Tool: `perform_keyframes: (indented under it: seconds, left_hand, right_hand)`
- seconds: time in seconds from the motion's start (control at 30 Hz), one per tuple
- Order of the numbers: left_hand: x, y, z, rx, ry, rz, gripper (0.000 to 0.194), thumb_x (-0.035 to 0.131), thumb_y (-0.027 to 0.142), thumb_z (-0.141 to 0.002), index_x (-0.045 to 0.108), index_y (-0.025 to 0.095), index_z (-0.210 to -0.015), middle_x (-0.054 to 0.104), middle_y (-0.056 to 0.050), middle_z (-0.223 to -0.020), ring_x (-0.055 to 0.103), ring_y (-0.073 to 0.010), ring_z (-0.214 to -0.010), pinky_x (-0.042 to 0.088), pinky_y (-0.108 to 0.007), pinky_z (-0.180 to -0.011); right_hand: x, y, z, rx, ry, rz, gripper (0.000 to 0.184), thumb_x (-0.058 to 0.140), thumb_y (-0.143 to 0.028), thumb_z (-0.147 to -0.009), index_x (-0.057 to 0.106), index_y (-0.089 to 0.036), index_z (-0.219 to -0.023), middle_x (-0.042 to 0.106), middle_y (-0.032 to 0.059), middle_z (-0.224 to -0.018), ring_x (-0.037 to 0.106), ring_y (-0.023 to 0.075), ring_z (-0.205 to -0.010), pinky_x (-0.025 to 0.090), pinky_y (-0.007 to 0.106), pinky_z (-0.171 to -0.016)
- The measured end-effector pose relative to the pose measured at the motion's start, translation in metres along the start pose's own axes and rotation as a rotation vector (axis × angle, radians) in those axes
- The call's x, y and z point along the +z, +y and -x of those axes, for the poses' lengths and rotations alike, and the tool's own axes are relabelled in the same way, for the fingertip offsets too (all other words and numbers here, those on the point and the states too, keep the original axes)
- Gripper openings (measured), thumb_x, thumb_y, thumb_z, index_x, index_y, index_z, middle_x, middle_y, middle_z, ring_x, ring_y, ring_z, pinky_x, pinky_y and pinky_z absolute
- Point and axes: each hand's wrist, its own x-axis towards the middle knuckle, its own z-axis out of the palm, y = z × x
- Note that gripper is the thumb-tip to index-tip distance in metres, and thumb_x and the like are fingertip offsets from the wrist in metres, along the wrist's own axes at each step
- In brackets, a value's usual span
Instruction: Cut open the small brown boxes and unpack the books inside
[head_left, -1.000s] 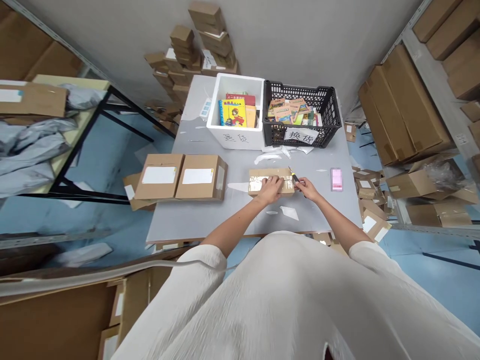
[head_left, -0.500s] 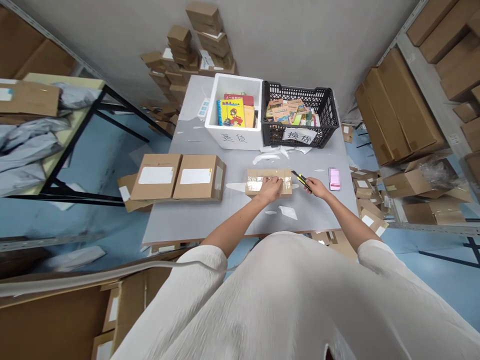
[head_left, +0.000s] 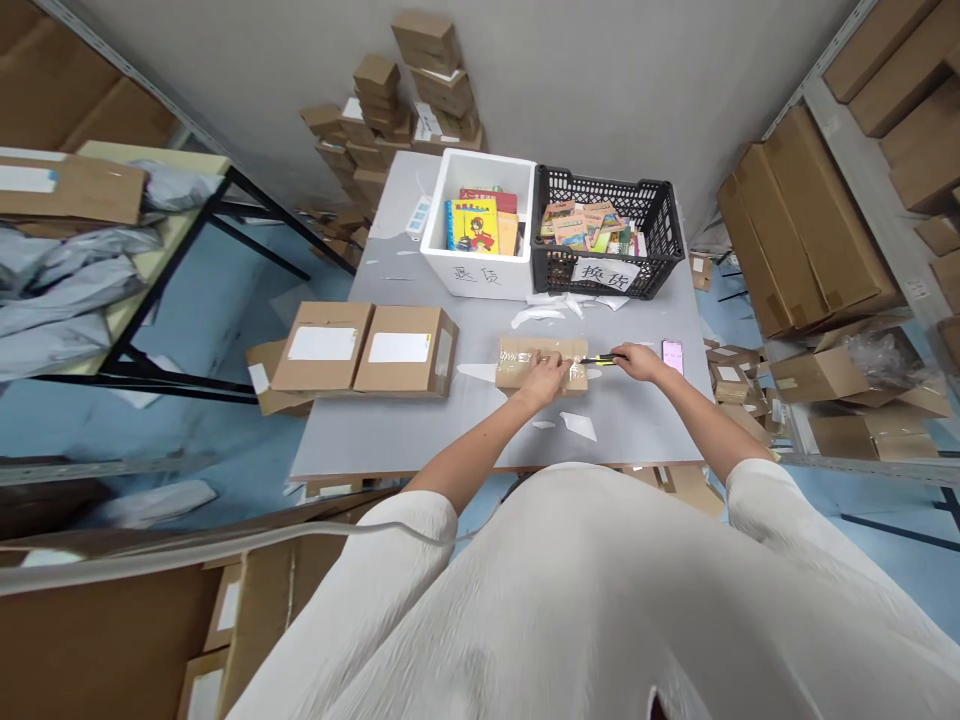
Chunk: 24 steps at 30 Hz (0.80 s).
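A small taped cardboard box (head_left: pixel 513 374) lies on the grey table, and my left hand (head_left: pixel 546 378) holds it down from above with bent fingers. My right hand (head_left: pixel 634 362) is closed round a yellow-and-black utility knife (head_left: pixel 601 359). The knife points left, its tip at the right end of the box; whether the blade has entered the tape cannot be made out. White paper scraps (head_left: pixel 578 426) lie in front of the box.
Two labelled cartons (head_left: pixel 405 348) stand at the left. Behind are a white foam box (head_left: pixel 480 278) and a black crate (head_left: pixel 660 245), both with books inside. A phone (head_left: pixel 673 356) lies right of my right hand. Stacked boxes (head_left: pixel 442 95) stand by the wall.
My right hand has turned the knife from slanted to nearly level and brought its tip to the box's right end. My left hand stays on the box. The camera view has shifted slightly.
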Motion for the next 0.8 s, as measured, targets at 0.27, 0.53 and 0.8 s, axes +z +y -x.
perform_keyframes:
  seconds: [0.27,0.53,0.8]
  left_hand:
    - [0.002,0.000,0.003,-0.003,0.015,0.006,0.071,0.079,0.024,-0.093,0.056,0.030,-0.159,0.061,-0.016,-0.149,0.072,-0.0369,-0.127,0.016,-0.061,-0.138]
    - [0.003,-0.001,0.002,-0.002,0.008,0.015,0.067,0.080,0.024,-0.093,0.058,0.025,-0.157,0.059,-0.018,-0.151,0.074,-0.0356,-0.126,0.016,-0.060,-0.140]
    - [0.004,-0.004,0.000,-0.001,0.007,0.035,0.074,0.081,0.027,-0.092,0.054,0.032,-0.161,0.061,-0.015,-0.150,0.073,-0.0372,-0.130,0.016,-0.062,-0.139]
  right_hand:
    - [0.011,-0.002,-0.020,-0.047,0.028,0.078,0.029,0.063,-0.040,-0.108,0.087,-0.028,-0.118,0.081,0.0156,-0.109,0.068,0.0363,-0.113,0.048,0.049,-0.107]
    - [0.015,0.012,0.003,0.060,-0.111,-0.154,0.030,0.060,-0.039,-0.102,0.087,-0.026,-0.109,0.084,0.0071,-0.106,0.071,0.0297,-0.093,0.055,0.040,-0.092]
    - [0.030,-0.009,0.009,0.142,0.025,-0.179,0.028,0.064,-0.032,-0.101,0.087,-0.025,-0.117,0.085,0.0106,-0.123,0.076,0.0329,-0.111,0.057,0.042,-0.102]
